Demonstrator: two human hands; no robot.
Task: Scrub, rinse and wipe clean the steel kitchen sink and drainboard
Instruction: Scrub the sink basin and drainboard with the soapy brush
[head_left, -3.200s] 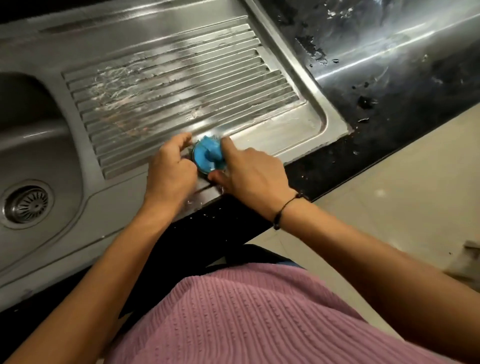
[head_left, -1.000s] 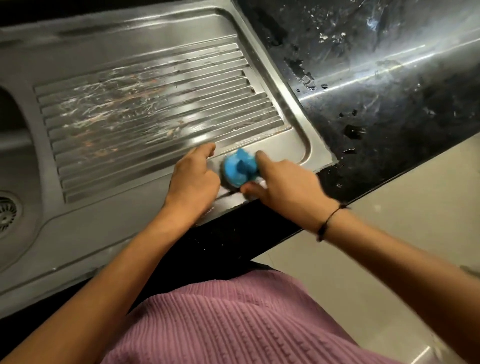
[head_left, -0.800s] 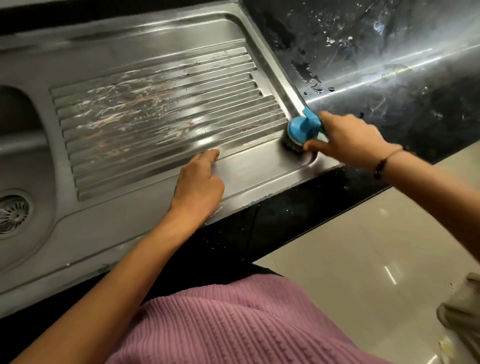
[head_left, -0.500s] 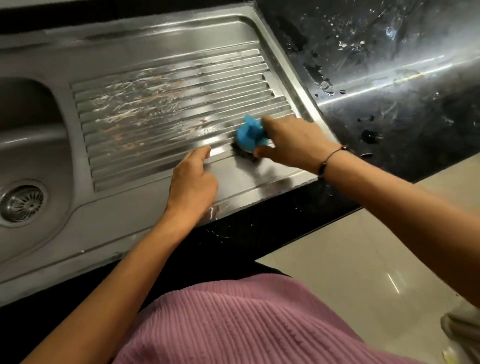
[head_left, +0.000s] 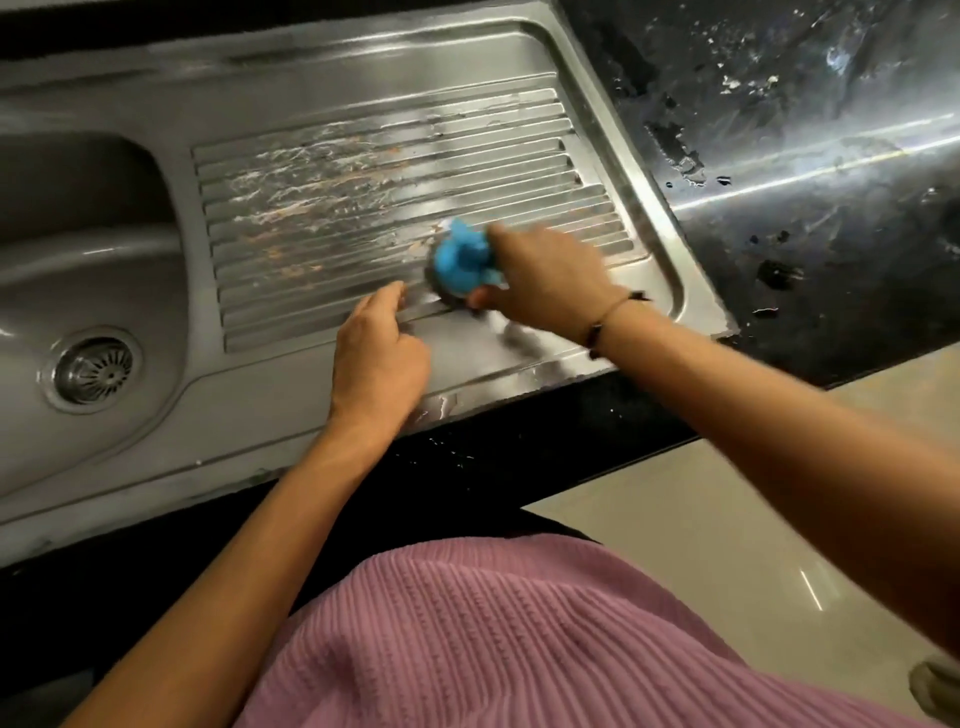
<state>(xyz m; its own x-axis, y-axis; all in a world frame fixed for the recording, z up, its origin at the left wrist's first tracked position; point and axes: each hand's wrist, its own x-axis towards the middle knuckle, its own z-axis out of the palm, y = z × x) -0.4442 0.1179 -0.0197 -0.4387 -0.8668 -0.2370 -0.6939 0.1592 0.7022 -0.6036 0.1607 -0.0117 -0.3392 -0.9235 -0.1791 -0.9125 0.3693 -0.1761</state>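
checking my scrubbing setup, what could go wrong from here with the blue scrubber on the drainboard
The left hand rests right beside the blue scrubber that the right hand grips, so a fast stroke could scrape its fingers. Orange-white residue on the drainboard ridges may just get smeared about.

One blue-handled round scrub brush (head_left: 462, 260). One ribbed steel drainboard (head_left: 363, 171). One steel sink basin (head_left: 78, 249), one round drain strainer (head_left: 93, 370). Two bare hands: left hand (head_left: 379, 358), right hand (head_left: 545, 286). One black wrist cord (head_left: 602, 327).
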